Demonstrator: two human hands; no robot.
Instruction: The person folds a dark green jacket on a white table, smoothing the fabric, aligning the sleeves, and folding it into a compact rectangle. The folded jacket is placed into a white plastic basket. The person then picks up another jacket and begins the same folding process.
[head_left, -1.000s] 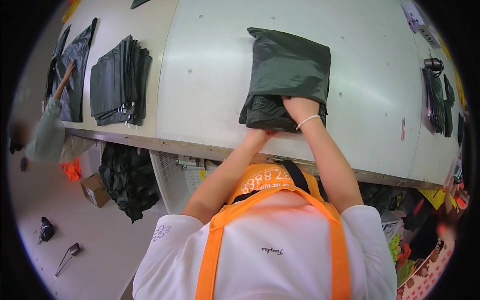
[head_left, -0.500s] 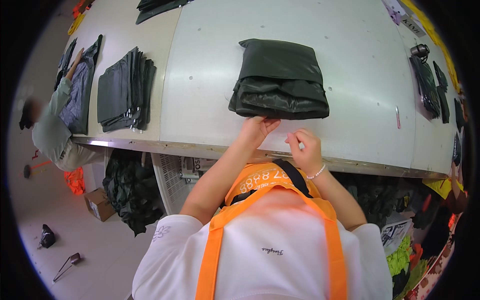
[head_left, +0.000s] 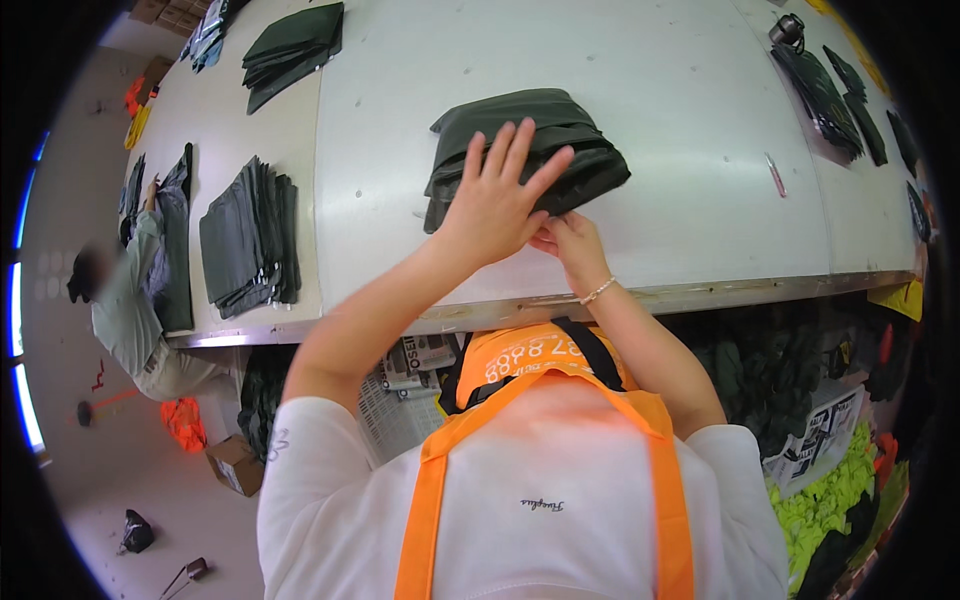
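A folded bundle of dark green, slightly shiny fabric (head_left: pixel 580 140) lies on the pale worktable (head_left: pixel 700 220), turned a little askew. Across its near left part rests my left hand (head_left: pixel 490 200), open, fingers spread and pointing away from me. My right hand (head_left: pixel 575 243) is at the bundle's near edge, just beside the left thumb. Its fingers are pressed together in a pinch, and whatever is between them is hidden.
Stacks of dark green pieces lie at left (head_left: pixel 250 240) and far left (head_left: pixel 293 50). On the right are a dark pile (head_left: pixel 817 95), a cup-like metal item (head_left: pixel 787 30) and a thin red-and-silver tool (head_left: pixel 776 175). A co-worker (head_left: pixel 130 290) stands at the table's left end.
My left hand has moved from below the near edge up onto the bundle, fingers now spread. The right hand has moved in to that edge. The bundle has turned slightly; the view has shifted.
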